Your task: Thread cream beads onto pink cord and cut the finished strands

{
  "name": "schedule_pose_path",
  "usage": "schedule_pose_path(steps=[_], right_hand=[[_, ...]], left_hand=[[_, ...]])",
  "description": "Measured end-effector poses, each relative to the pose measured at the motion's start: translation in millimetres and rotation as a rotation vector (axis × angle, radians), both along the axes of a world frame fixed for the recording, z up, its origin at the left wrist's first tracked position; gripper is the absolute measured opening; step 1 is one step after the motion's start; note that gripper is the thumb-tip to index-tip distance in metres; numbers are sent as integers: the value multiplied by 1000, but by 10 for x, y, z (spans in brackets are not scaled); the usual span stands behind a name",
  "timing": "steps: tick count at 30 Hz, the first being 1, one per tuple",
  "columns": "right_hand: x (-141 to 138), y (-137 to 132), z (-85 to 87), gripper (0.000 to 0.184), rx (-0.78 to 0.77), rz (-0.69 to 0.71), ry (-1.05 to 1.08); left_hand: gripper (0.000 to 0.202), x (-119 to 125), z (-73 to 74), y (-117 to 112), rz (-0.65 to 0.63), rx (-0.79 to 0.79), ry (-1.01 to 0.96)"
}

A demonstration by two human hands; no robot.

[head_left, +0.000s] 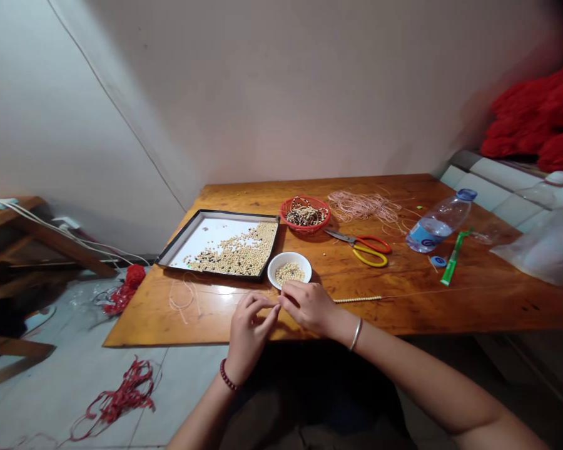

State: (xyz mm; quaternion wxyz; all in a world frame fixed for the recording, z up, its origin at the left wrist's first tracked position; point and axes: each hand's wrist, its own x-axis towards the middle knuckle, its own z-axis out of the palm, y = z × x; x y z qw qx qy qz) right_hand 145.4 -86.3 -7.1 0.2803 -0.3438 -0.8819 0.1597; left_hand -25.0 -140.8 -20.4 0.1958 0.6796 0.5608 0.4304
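Note:
My left hand (251, 325) is closed in a pinch at the table's front edge, on a thin pale string (218, 292) that trails leftward over the wood. Its fingertips meet those of my right hand (307, 306), which pinches too; what lies right at the tips is too small to make out. From under my right hand a row of small cream beads (358, 299) on the string stretches to the right. Just beyond my fingers stands a white bowl (272, 270) partly filled with loose cream beads (289, 272) and a few dark ones.
A black-rimmed white tray (187, 231) of loose beads stands left. Behind are a red basket (291, 226) with strung beads, scissors (363, 244) and pink string (363, 206). A water bottle (438, 225), green packet (455, 257) and plastic bag (544, 244) are right.

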Motion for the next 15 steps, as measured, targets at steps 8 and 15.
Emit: schedule_pose_path(steps=[8,15], right_hand=[[100,181,154,23,-274,279,130],[262,477,131,38,-757,195,600]], left_hand=[[26,34,80,54,41,-187,-238],[33,318,605,-280,-94,-168,-206]])
